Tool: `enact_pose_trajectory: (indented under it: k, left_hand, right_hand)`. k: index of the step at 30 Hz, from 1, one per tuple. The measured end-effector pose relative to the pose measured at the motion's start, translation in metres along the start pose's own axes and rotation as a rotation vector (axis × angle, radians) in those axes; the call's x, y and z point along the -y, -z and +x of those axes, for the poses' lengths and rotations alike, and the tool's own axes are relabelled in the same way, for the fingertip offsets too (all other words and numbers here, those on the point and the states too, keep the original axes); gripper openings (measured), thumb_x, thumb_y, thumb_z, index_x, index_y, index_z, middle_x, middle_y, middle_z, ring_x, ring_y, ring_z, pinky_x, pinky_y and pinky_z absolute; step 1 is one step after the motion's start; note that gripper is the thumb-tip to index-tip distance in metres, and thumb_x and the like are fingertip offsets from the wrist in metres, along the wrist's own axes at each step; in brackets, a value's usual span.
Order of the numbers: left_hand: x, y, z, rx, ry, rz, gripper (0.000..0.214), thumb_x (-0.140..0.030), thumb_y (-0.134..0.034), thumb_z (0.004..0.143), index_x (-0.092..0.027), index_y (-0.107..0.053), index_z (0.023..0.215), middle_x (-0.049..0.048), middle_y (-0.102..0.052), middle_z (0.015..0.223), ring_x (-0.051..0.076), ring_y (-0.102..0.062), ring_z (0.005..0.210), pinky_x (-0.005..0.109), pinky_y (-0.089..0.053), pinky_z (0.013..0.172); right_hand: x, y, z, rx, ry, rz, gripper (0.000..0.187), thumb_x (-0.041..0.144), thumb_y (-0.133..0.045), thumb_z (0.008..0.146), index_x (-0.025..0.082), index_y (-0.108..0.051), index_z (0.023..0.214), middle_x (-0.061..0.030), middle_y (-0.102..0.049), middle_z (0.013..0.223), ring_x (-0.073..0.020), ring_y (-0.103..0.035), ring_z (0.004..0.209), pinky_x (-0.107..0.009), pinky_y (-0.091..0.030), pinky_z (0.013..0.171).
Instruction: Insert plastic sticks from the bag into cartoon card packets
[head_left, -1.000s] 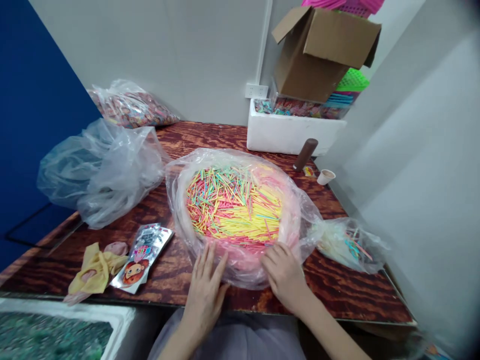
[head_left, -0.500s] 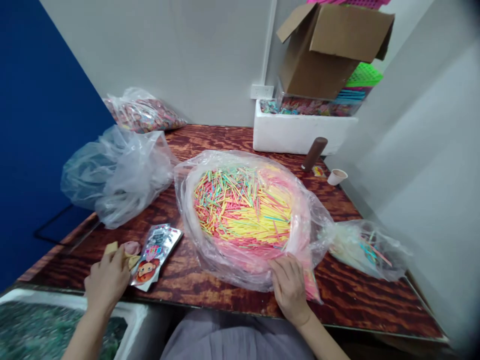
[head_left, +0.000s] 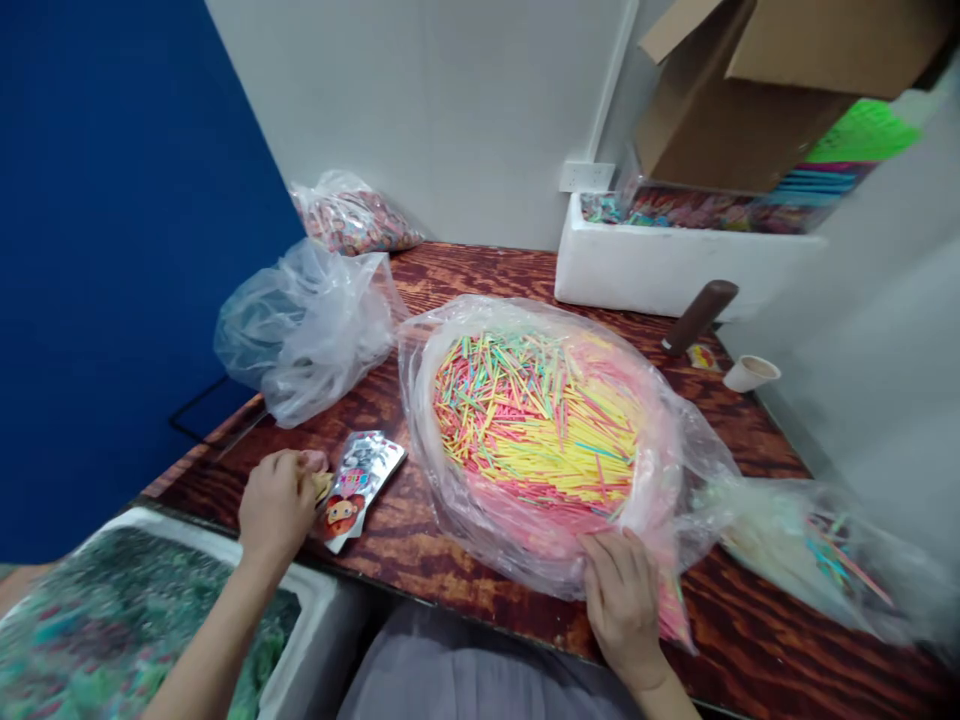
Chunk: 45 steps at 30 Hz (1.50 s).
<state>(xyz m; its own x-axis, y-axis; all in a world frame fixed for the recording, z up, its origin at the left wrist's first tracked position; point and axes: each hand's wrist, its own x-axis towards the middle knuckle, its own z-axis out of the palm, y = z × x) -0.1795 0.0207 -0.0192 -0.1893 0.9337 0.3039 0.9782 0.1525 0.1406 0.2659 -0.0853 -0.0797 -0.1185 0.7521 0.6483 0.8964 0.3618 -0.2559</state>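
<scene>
A big clear plastic bag (head_left: 450, 350) full of thin coloured sticks (head_left: 540, 420) lies in the middle of the dark wooden table (head_left: 465, 275). My right hand (head_left: 622, 600) rests on the bag's near edge, fingers bent and pressed on the plastic. My left hand (head_left: 279, 500) is closed over a yellow and pink cloth (head_left: 321, 478) at the table's front left, and hides most of it. Right beside that hand lies a stack of foil packets with a cartoon face (head_left: 356, 485).
A crumpled clear bag (head_left: 307, 325) and a bag of small coloured items (head_left: 352, 215) lie at the back left. A white foam box (head_left: 660, 275), cardboard box (head_left: 757, 90), brown cylinder (head_left: 701, 315) and paper cup (head_left: 750, 372) stand at the right. A smaller stick bag (head_left: 810, 560) lies front right. A foam tub (head_left: 112, 620) sits below left.
My left hand left the big bag, went left to the cloth and closed on it. My right hand stayed on the bag's edge. The view swung to the left.
</scene>
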Motion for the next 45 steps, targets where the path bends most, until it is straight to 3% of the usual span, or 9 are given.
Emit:
enact_pose_trajectory:
  k: [4,8,12,19,25,32,35,39,45]
  left_hand:
    - [-0.036,-0.009,-0.005,0.021,-0.058,-0.162,0.08,-0.057,-0.043,0.088,-0.004,-0.031,0.146,0.0251,-0.049,0.141,0.037,-0.047,0.13,0.048,-0.04,0.103]
    - [-0.052,-0.021,-0.008,0.197,-0.007,-0.008,0.11,-0.072,-0.046,0.079,0.003,-0.01,0.152,0.0326,-0.051,0.136,0.045,-0.054,0.123,0.05,-0.043,0.095]
    - [-0.052,-0.023,-0.013,0.244,-0.116,0.133,0.1,-0.068,-0.042,0.082,-0.001,-0.017,0.152,0.0261,-0.064,0.116,0.044,-0.061,0.108,0.048,-0.044,0.088]
    - [-0.048,-0.024,-0.007,0.35,-0.331,0.114,0.088,-0.04,-0.049,0.078,-0.004,-0.019,0.153,0.0202,-0.061,0.111,0.036,-0.061,0.1,0.042,-0.043,0.089]
    - [-0.049,-0.021,-0.002,0.371,-0.36,0.05,0.086,-0.042,-0.049,0.077,-0.013,-0.024,0.154,0.0149,-0.054,0.108,0.033,-0.062,0.088,0.041,-0.047,0.08]
    - [-0.04,-0.029,0.0,0.43,-0.332,-0.121,0.085,-0.042,-0.048,0.078,-0.016,-0.022,0.155,0.0141,-0.056,0.114,0.029,-0.065,0.085,0.039,-0.048,0.077]
    - [-0.033,-0.013,0.005,0.359,-0.351,-0.132,0.094,-0.043,-0.051,0.074,-0.014,-0.016,0.156,0.012,-0.06,0.108,0.03,-0.063,0.087,0.04,-0.049,0.079]
    - [-0.038,0.031,-0.001,0.24,-0.426,-0.1,0.088,-0.043,-0.048,0.08,-0.028,-0.008,0.157,0.0066,-0.059,0.115,0.03,-0.061,0.099,0.041,-0.049,0.085]
    - [-0.118,0.065,-0.066,0.418,-0.855,-0.339,0.102,-0.013,-0.058,0.069,-0.034,-0.011,0.156,0.0082,-0.056,0.125,0.026,-0.058,0.106,0.034,-0.049,0.088]
  right_hand:
    - [0.004,0.003,0.004,0.013,-0.02,-0.002,0.035,0.007,-0.047,0.09,0.021,-0.061,0.119,-0.0073,-0.064,0.102,-0.0247,-0.058,0.099,-0.053,-0.042,0.101]
    - [0.006,0.007,0.007,0.026,-0.033,-0.017,0.035,0.006,-0.045,0.09,0.02,-0.06,0.118,-0.0077,-0.063,0.103,-0.0244,-0.056,0.101,-0.053,-0.042,0.102]
    - [0.007,0.007,0.008,0.029,-0.069,0.007,0.035,0.007,-0.044,0.09,0.021,-0.061,0.118,-0.0069,-0.063,0.102,-0.0239,-0.057,0.1,-0.053,-0.043,0.101]
    - [0.015,0.019,0.015,0.022,-0.09,0.074,0.031,0.013,-0.049,0.092,0.022,-0.061,0.119,-0.0072,-0.064,0.103,-0.0242,-0.058,0.1,-0.052,-0.045,0.099]
    - [-0.011,0.044,0.068,-0.045,-0.289,0.201,0.023,0.017,-0.043,0.098,0.019,-0.064,0.107,-0.0087,-0.063,0.1,-0.0221,-0.061,0.097,-0.036,-0.05,0.084]
    - [-0.05,0.041,0.114,0.32,-0.051,-0.154,0.021,0.008,-0.048,0.095,0.018,-0.065,0.09,-0.0058,-0.061,0.089,-0.0204,-0.057,0.089,-0.03,-0.044,0.074]
    - [-0.05,0.039,0.115,0.354,-0.004,-0.247,0.018,0.008,-0.049,0.095,0.017,-0.064,0.089,-0.0069,-0.061,0.09,-0.0202,-0.055,0.088,-0.029,-0.043,0.073]
    - [-0.05,0.038,0.115,0.355,0.047,-0.293,0.019,0.009,-0.048,0.094,0.018,-0.061,0.084,-0.0086,-0.061,0.089,-0.0219,-0.055,0.088,-0.031,-0.042,0.074]
    - [-0.052,0.033,0.125,0.179,-0.176,-0.089,0.014,0.011,-0.049,0.088,0.021,-0.055,0.081,-0.0041,-0.06,0.08,-0.0197,-0.056,0.077,-0.03,-0.04,0.069]
